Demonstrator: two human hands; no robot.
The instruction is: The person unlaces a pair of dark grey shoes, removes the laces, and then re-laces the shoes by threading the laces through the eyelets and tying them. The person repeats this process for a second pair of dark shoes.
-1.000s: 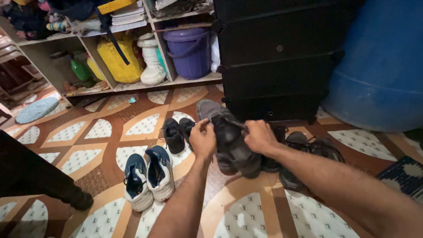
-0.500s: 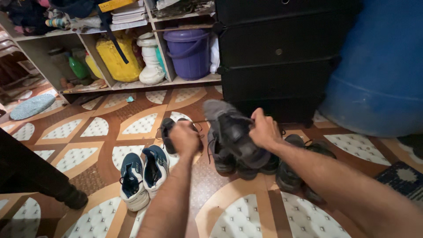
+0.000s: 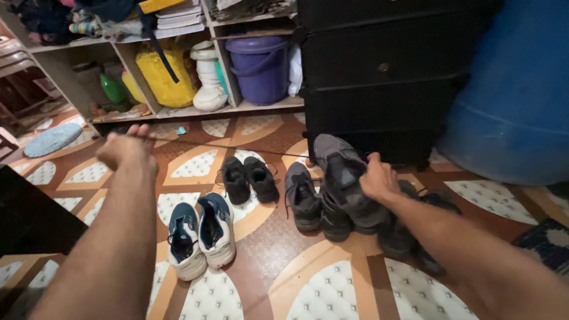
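My right hand [image 3: 379, 178] grips a dark grey shoe [image 3: 347, 178], held tilted above other dark shoes on the floor. A thin dark shoelace [image 3: 237, 147] runs taut from that shoe leftward to my left hand [image 3: 127, 149], which is pulled far out to the left and pinches the lace's end. Beneath the held shoe stands another grey shoe [image 3: 302, 198].
A small black pair [image 3: 249, 178] and a blue-and-white pair [image 3: 198, 234] sit on the patterned tile floor. More dark shoes [image 3: 415, 237] lie under my right forearm. Behind stand a black drawer cabinet [image 3: 379, 77], a blue drum [image 3: 515, 89], and shelves holding a purple bucket [image 3: 261, 65] and a yellow can [image 3: 166, 74].
My left hand has swung far left from the shoe, drawing the lace out long and taut. My right hand and the shoe have shifted slightly right.
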